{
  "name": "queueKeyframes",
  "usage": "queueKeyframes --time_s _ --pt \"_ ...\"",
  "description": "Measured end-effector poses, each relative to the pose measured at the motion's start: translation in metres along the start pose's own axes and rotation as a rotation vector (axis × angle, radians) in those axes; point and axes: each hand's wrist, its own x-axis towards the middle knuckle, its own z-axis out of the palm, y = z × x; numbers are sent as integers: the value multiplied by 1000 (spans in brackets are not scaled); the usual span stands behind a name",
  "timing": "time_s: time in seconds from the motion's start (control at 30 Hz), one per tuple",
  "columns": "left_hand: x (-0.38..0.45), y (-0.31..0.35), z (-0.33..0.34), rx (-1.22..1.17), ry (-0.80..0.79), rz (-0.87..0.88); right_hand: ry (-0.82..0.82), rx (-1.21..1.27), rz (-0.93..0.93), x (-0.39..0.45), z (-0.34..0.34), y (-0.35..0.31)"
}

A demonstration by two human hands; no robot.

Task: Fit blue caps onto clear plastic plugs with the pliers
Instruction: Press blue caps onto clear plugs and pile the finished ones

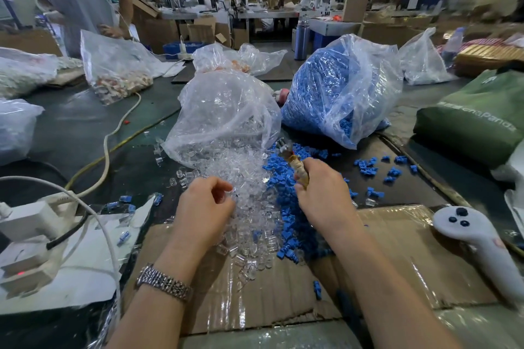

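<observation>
Cardboard [255, 292] up front; left hand [205, 205] curled, picking in clear plugs [243, 178] — grip unclear. Right hand [320, 193] clamps pliers [297, 164] by blue caps [286, 193]. Few capped pcs on desk [85, 133] — most left.

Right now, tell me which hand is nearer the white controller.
Right. The right hand, gripping the pliers, is nearer the white controller; the left hand is farther, over the clear plugs.
</observation>
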Motion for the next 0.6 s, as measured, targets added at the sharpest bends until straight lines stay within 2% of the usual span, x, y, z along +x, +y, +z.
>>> queueKeyframes --time_s 0.13,0.3,0.37,0.5,0.6 --pt "-2 5 -3 -151 -23 -40 56 156 58 -1 -7 1" --pt "-5 10 -7 -491 -136 -112 -1 477 156 -2 -14 1" --pt "-6 12 -6 -638 -200 -150 -73 591 142 -3 -16 -1" --pt "-6 14 -3 -1158 -325 -313 -170 831 24 -9 -21 -9" --pt "-6 14 -2 -1289 -413 -370 -185 904 -42 -12 -28 -10"
